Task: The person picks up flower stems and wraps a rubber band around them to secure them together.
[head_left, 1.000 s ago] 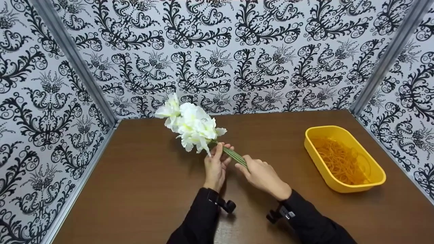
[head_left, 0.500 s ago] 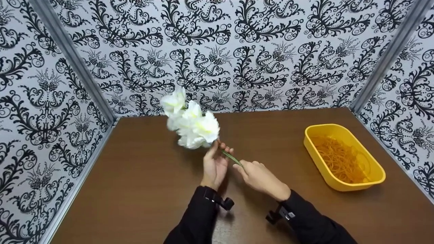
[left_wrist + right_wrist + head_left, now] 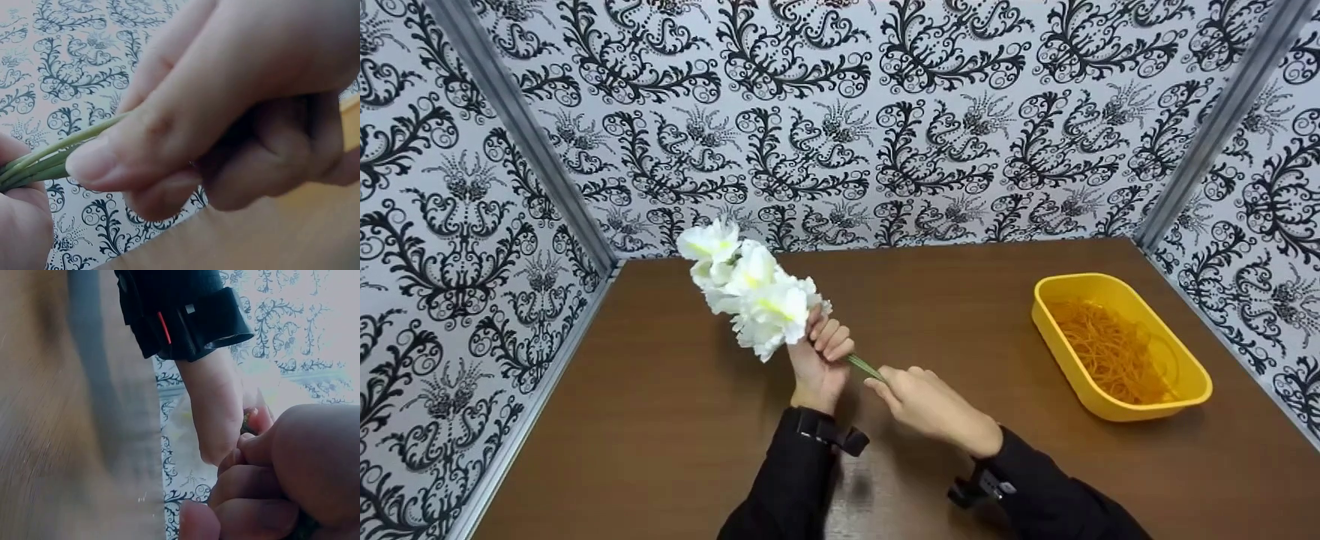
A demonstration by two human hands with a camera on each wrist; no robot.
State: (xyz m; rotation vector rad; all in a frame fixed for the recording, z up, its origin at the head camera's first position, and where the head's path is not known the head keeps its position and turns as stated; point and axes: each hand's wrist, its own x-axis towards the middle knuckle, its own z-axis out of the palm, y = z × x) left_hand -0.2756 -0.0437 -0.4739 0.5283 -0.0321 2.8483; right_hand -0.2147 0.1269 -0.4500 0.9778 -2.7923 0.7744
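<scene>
1. Your left hand is wrapped around the green stems just under the white flowers, fingers curled tight round the bunch. Gripping that high, close to the heavy heads, looks like the way to stop the blooms from flopping or fanning apart.

2. Your right hand grasps the lower end of the same stems, fingers folded over them, so the bundle is held at two places — one near the blooms, one near the tips. Only a short stretch of bare stem shows between your hands, which probably keeps the stems pressed together as one bundle.

3. The flowers are up off the brown table, tilted toward the far left, with the stems slanting down to the right into your right hand. In the left wrist view the stems run side by side under your fingers, so they are lined up rather than crossed.

4. The yellow tub sits well apart on your right, on the table, with a tangle of orange rubber bands inside. Being on that side, it lies nearer your right hand than your left.

5. The right wrist view is blurred — it shows your left wrist and curled fingers, little more.
</scene>
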